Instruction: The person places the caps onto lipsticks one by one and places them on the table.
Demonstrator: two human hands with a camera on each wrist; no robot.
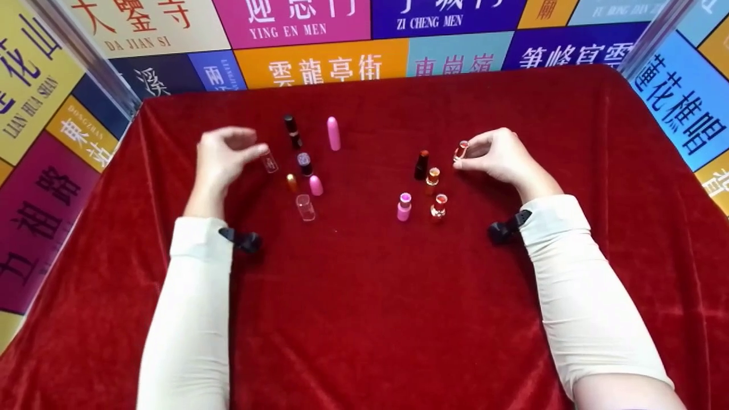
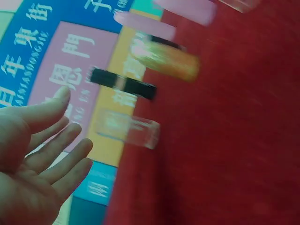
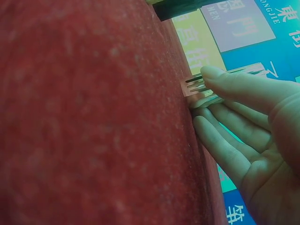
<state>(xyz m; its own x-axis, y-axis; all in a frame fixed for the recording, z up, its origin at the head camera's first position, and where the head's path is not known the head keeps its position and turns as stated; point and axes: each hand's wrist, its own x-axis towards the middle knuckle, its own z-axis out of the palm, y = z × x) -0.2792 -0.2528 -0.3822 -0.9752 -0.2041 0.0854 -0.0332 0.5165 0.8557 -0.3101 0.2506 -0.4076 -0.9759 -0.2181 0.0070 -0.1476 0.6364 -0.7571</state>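
Note:
My left hand (image 1: pixel 224 156) is beside a clear lipstick cap (image 1: pixel 270 162) standing on the cloth. In the left wrist view its fingers (image 2: pixel 70 138) are loosely extended, with a gap between them and the clear cap (image 2: pixel 129 129). My right hand (image 1: pixel 504 156) pinches a lipstick (image 1: pixel 462 150) with a red tip and shiny tube between thumb and fingers. Seen from the right wrist, the tube (image 3: pixel 199 86) has its base right at the cloth. Left of this hand stand uncapped lipsticks: a black one (image 1: pixel 421 166), a gold one (image 1: pixel 433 181), a pink one (image 1: pixel 404 207) and a red-tipped one (image 1: pixel 439 207).
Several caps stand on the left of the red cloth (image 1: pixel 364 296): a tall pink one (image 1: pixel 334 134), a short pink one (image 1: pixel 316 185), a gold one (image 1: pixel 292 183) and a clear one (image 1: pixel 305 208). Near them are a black tube (image 1: pixel 293 132) and a glittery-topped one (image 1: pixel 304 164).

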